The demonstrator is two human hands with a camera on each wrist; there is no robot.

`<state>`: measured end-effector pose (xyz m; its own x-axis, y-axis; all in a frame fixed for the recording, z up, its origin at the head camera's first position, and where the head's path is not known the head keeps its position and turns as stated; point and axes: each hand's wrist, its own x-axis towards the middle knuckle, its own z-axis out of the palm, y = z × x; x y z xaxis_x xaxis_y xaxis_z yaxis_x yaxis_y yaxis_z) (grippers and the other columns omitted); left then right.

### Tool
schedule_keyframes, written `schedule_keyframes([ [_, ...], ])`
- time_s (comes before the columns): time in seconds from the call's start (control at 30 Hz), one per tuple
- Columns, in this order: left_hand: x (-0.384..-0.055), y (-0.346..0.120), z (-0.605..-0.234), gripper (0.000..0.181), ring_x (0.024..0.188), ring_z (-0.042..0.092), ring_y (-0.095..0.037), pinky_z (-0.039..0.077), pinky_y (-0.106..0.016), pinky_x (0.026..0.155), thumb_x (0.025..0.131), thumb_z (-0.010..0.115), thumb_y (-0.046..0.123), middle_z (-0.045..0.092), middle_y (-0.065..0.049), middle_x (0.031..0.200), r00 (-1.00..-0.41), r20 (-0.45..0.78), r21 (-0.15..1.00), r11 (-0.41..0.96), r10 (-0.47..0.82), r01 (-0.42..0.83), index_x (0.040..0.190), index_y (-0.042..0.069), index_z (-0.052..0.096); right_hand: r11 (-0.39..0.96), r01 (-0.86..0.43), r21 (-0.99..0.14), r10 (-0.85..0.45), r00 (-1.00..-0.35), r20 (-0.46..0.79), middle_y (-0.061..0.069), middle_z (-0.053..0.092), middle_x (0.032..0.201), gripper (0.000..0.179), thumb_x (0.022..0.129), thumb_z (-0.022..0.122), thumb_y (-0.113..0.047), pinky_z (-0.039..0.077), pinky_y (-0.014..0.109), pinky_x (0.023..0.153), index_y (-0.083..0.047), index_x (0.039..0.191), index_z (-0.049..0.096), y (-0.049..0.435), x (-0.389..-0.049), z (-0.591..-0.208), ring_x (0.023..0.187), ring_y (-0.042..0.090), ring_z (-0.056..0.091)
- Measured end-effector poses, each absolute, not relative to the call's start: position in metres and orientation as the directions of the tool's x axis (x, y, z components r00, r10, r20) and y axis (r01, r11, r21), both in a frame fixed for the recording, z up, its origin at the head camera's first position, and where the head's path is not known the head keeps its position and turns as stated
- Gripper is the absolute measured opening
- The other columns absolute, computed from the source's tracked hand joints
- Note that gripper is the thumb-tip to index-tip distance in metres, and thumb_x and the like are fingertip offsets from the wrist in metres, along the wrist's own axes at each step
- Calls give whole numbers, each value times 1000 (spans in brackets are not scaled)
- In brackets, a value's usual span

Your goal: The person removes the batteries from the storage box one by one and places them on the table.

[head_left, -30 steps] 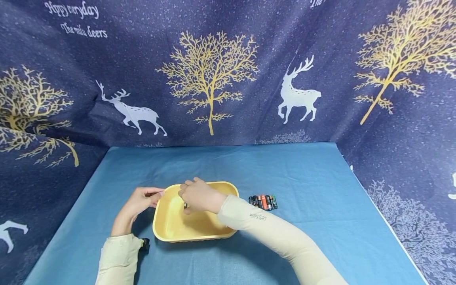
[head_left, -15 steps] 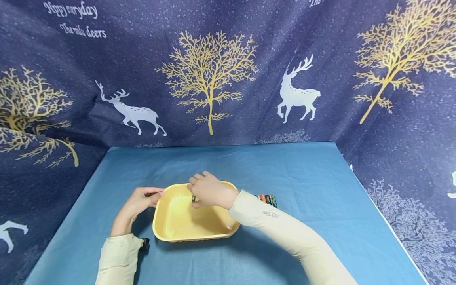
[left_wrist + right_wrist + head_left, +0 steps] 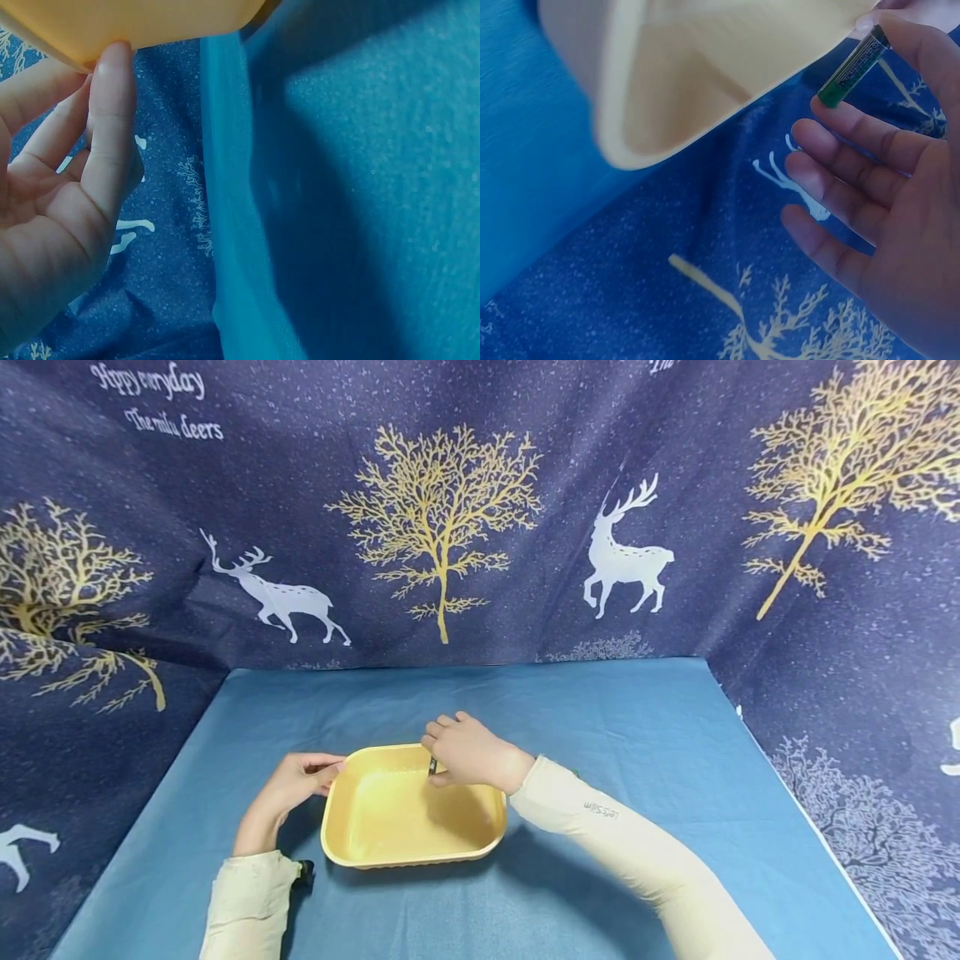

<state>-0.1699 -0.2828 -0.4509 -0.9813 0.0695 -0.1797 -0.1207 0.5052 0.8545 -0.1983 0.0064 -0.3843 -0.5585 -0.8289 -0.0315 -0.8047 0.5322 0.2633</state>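
A yellow plastic basin (image 3: 390,818) stands on the blue cloth, its inside bare where it shows. At its far left corner my left hand (image 3: 292,787) holds the rim, thumb against the wall in the left wrist view. My right hand (image 3: 476,752) is over the basin's far right part. Between its thumb and index fingertip it pinches a small green and black battery (image 3: 853,66) by the ends; the other fingers are spread and loosely bent. Right of the basin, the sleeve hides the row of batteries except a green bit (image 3: 575,772).
Blue cloth (image 3: 637,718) covers the table around the basin. A dark curtain (image 3: 480,527) with deer and trees hangs behind and at both sides. A small black object (image 3: 304,875) sits at the left sleeve's cuff.
My right hand has moved right and away from me across the basin, carrying the battery. Its sleeve now covers the battery row. My left hand has stayed at the rim.
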Motion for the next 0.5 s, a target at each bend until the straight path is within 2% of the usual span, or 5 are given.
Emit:
schedule_keyframes([
  [0.5,-171,-282,-451,32,75,68,-20,59,-38,71,97,58,12,69,-18,100,-981,-186,845,518,54,-132,120,-10,62,583,-785,210,-797,-603,-41,-2,55,98,45,88,63,-54,33,28,69,-14,110,63,40,-201,-381,88,16,47],
])
